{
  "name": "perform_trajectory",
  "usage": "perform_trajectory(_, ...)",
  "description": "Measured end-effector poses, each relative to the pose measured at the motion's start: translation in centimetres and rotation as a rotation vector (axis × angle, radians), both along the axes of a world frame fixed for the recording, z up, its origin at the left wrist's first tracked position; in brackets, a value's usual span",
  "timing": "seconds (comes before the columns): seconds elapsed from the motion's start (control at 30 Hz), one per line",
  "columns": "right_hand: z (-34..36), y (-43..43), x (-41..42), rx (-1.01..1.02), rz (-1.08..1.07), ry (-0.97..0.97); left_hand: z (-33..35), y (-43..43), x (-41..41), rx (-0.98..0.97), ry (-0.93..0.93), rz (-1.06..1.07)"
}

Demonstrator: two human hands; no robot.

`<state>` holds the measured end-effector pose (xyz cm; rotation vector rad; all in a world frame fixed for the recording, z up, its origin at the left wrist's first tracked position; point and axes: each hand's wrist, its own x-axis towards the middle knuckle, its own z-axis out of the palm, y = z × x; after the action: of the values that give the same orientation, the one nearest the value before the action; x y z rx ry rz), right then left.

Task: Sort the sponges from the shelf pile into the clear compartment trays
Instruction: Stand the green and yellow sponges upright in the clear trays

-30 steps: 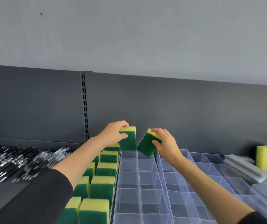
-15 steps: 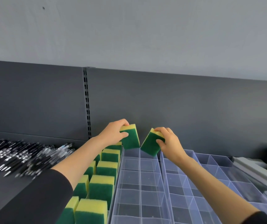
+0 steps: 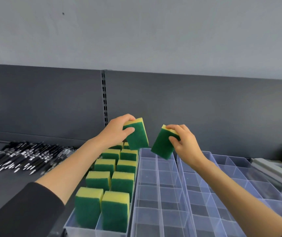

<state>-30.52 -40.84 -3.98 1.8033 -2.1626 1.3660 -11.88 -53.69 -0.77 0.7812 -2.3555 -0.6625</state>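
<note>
Sponges, one pinched in the left hand (image 3: 118,132) and one in the right hand (image 3: 183,141), look light and squashy; best gripped across the narrow sides above the far tray (image 3: 154,182) compartments.

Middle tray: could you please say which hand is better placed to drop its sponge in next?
Probably the right hand: its sponge hangs over the middle tray's far compartment; the left hand's sponge sits above its left rim.
</note>
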Motion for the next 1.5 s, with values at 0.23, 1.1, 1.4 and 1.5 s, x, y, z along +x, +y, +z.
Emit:
perform_trajectory(0.23,1.3,3.0,4.1,-0.05,0.133,-0.045,1.2,3.5,6.2,-0.005,0.087,0.029)
perform_trajectory(1.1,-0.1,5.7,0.9,0.066,0.062,-0.036,0.1,7.3,2.1,0.006,-0.025,0.052)
perform_trajectory(1.4,-2.2,-1.0,-4.0,0.185,-0.079,-0.074,-2.7,-0.2,-6.6,0.041,-0.15,0.069)
perform_trajectory(1.5,-3.2,-2.4,-4.8,0.207,-0.089,-0.079,-4.0,-2.1,-7.5,0.061,-0.183,0.075)
